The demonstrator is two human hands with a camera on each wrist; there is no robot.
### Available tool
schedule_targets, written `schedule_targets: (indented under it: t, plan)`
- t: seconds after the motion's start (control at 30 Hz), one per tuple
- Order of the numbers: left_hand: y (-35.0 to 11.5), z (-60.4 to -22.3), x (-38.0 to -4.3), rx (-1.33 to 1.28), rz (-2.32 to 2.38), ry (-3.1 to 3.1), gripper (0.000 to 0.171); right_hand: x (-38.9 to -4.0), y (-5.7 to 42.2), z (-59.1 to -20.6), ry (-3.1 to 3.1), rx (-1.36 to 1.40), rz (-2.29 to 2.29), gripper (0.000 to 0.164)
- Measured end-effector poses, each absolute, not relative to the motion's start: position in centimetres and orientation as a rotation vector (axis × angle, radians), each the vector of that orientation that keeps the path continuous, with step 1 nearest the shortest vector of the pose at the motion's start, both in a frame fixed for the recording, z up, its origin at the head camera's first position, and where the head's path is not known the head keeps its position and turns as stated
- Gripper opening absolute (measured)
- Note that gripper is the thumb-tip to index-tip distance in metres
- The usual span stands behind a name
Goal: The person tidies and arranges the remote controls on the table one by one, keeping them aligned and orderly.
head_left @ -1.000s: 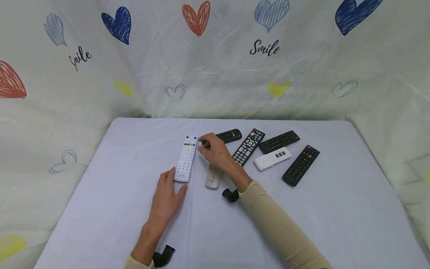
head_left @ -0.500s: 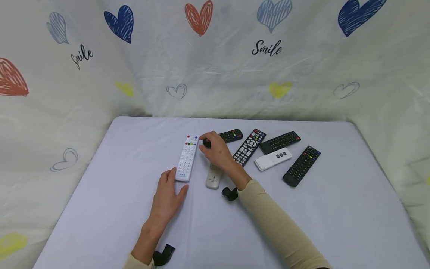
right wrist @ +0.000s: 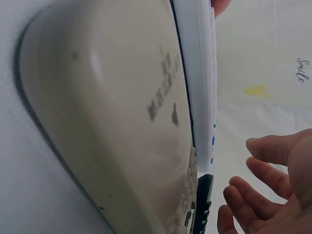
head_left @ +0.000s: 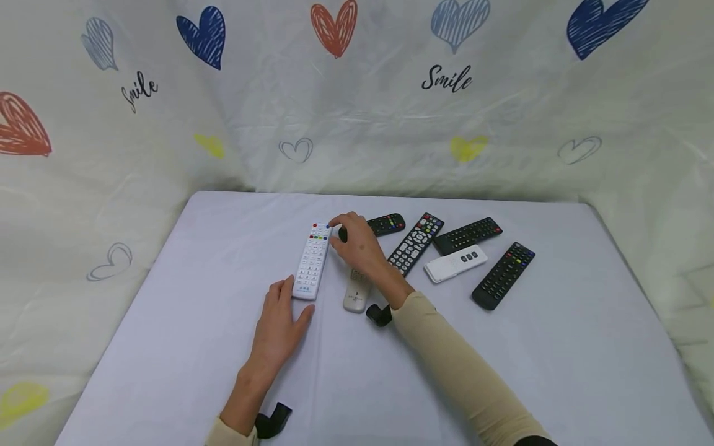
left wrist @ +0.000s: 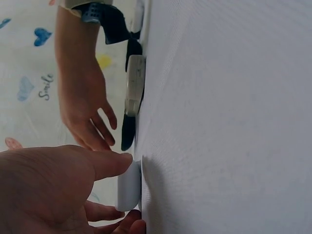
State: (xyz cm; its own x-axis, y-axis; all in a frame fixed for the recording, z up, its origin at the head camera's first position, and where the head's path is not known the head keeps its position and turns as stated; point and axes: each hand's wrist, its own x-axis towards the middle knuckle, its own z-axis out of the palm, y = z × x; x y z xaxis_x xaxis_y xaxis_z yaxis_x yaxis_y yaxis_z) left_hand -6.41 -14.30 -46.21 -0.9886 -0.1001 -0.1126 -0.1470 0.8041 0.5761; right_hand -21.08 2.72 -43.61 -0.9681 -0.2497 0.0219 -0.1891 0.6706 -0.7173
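Observation:
A long white remote control (head_left: 312,263) lies on the table, its coloured buttons at the far end. My left hand (head_left: 276,331) rests beside its near left corner; in the left wrist view the thumb of this left hand (left wrist: 53,187) lies along one side of the remote's end, with fingers on the other side. My right hand (head_left: 361,246) hovers with loosely bent fingers, index fingertip overlapping the remote's far right corner in the head view. The right wrist view shows this right hand (right wrist: 292,180) with spread fingers and nothing between them. Below it lies a cream remote (head_left: 355,292), partly hidden.
To the right lie a black remote (head_left: 387,224) partly behind the right hand, a black remote with white buttons (head_left: 415,243), another black one (head_left: 468,234), a small white remote (head_left: 455,263) and a black remote (head_left: 504,275). A patterned white curtain (head_left: 368,111) hangs behind the table.
My right hand has shifted slightly away and to the left, its index fingertip now at the white remote's far corner. The left hand and the remotes stay put; the head view drifts slightly.

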Motion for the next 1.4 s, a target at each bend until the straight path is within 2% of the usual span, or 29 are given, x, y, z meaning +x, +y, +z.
schedule_targets:
  t: [0.57,1.4]
  plan:
    - [-14.3,-46.4,-6.5,-0.198,0.949,2.922,0.078,-22.4,2.6,-44.0,2.917,-0.53,-0.915,0.035]
    - [-14.4,-46.7,-6.8,-0.207,1.049,2.922,0.074,-23.2,1.8,-45.1,2.908,-0.595,-0.646,0.045]
